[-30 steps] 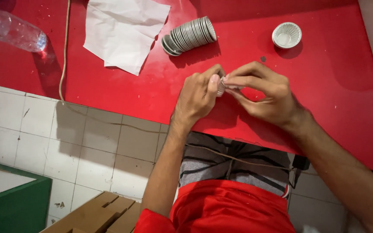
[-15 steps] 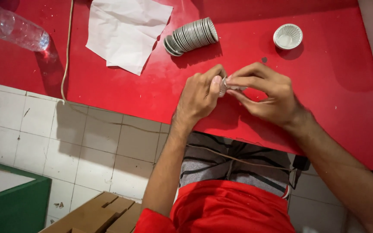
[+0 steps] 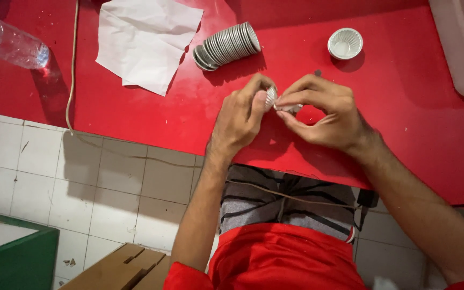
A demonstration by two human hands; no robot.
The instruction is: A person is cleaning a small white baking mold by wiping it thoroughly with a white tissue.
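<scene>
Together, both hands pinch small foil cups over the red worktop's near edge.

Left hand (image 3: 241,115) grips a pleated silver cup (image 3: 270,96) between thumb and fingers; right hand (image 3: 326,114) pinches a second cup (image 3: 288,108) just beside it, the two cups nearly touching, held just above the worktop (image 3: 404,118) close to its front edge. Bare red surface lies to the right of the hands and between them and a ribbed stack of cups (image 3: 226,45) lying on its side. A single white cup (image 3: 345,43) stands well apart at upper right. Creased white paper (image 3: 146,40) lies left of the stack, a clear plastic bottle (image 3: 9,43) at far left, and a thin cord (image 3: 72,75) runs off the edge. The worktop is glossy and speckled with crumbs; pale floor tiles (image 3: 98,182) show below.
</scene>
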